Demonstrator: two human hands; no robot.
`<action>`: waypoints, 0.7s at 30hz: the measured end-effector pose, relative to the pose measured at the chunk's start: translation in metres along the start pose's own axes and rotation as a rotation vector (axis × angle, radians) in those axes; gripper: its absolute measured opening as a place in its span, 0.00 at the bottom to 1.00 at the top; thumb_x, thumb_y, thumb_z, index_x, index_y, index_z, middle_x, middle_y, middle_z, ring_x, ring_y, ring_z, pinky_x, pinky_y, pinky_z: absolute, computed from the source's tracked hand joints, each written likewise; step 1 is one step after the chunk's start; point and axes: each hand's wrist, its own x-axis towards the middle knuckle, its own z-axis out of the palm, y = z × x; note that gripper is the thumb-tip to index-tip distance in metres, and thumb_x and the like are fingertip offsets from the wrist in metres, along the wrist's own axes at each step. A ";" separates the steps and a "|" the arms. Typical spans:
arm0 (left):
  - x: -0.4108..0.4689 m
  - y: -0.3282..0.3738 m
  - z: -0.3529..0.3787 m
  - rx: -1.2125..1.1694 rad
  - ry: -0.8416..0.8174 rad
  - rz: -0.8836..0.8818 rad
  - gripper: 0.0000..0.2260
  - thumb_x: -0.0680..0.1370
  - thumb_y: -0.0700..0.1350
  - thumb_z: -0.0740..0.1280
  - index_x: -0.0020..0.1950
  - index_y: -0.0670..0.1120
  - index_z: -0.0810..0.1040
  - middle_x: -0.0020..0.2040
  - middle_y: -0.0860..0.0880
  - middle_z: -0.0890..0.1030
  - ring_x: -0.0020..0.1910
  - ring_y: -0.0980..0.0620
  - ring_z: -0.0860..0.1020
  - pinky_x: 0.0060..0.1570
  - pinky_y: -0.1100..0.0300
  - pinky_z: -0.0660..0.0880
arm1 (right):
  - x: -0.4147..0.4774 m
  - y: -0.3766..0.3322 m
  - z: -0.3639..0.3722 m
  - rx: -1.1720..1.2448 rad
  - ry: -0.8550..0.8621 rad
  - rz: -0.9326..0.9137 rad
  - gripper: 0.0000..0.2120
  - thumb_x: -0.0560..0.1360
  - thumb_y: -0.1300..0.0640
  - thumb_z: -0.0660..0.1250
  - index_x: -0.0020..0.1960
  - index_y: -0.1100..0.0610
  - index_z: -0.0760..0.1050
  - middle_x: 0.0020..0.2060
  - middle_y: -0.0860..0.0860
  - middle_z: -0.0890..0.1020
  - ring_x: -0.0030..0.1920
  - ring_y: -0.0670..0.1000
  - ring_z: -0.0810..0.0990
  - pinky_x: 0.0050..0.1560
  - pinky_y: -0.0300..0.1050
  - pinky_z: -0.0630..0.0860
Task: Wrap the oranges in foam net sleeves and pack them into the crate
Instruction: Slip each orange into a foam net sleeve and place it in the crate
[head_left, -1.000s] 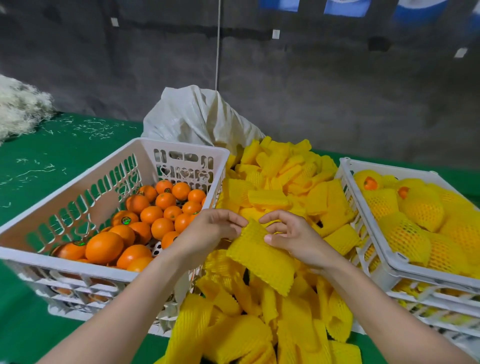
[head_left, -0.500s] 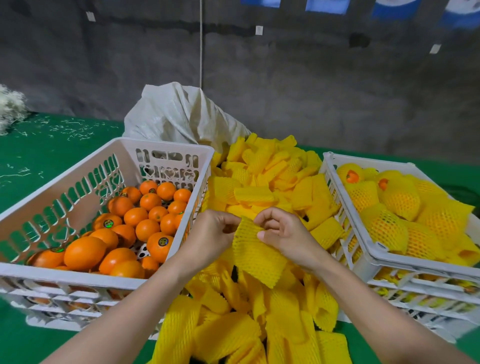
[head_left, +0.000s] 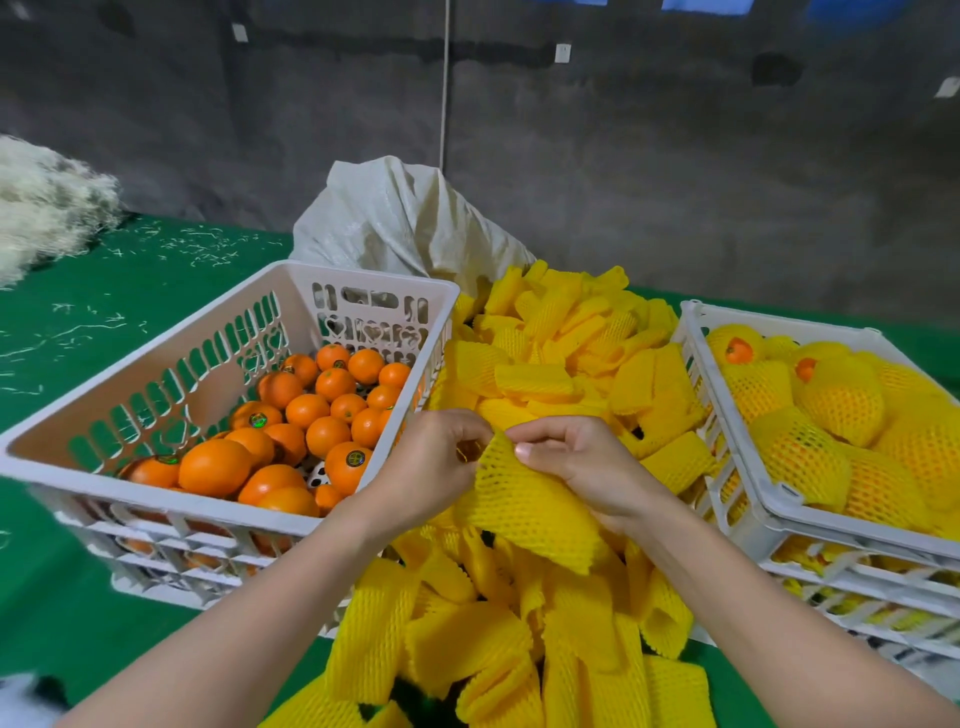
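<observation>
We list, on the green desk (head_left: 93, 312):

- One sleeve (head_left: 524, 509), yellow foam net, held above the sleeve pile (head_left: 561, 358) toward the desk's near edge.
- Left hand (head_left: 436, 462): grip pinching the sleeve's top edge.
- Right hand (head_left: 576, 462): grip pinching the same edge, just beside the left.
- Left crate (head_left: 291, 291), white, toward the desk's left edge, holding bare oranges (head_left: 322, 410).
- Right crate (head_left: 779, 322), white, toward the right edge, holding wrapped oranges (head_left: 841, 400).
- We also note a pale sack (head_left: 395, 218) behind the pile and a white fibre heap (head_left: 41, 208) at the far left corner.
</observation>
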 end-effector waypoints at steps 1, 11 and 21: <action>-0.002 0.001 -0.001 0.015 0.002 0.029 0.03 0.71 0.37 0.74 0.43 0.37 0.84 0.43 0.44 0.82 0.42 0.48 0.79 0.42 0.49 0.75 | 0.000 -0.001 0.000 0.039 -0.012 0.016 0.09 0.74 0.69 0.65 0.45 0.57 0.79 0.32 0.49 0.83 0.33 0.42 0.81 0.36 0.33 0.76; -0.037 0.003 0.001 0.155 -0.069 0.196 0.05 0.72 0.35 0.70 0.46 0.38 0.84 0.47 0.42 0.79 0.45 0.43 0.79 0.38 0.46 0.76 | -0.003 0.004 0.005 0.167 -0.133 0.236 0.07 0.75 0.70 0.61 0.43 0.62 0.77 0.30 0.51 0.83 0.31 0.44 0.81 0.33 0.34 0.77; -0.045 0.014 0.003 -0.042 0.033 0.069 0.12 0.72 0.50 0.71 0.44 0.41 0.84 0.46 0.47 0.77 0.42 0.51 0.76 0.39 0.55 0.74 | -0.018 -0.008 -0.003 0.012 -0.352 0.312 0.14 0.70 0.59 0.67 0.54 0.64 0.78 0.40 0.59 0.82 0.34 0.51 0.81 0.32 0.43 0.79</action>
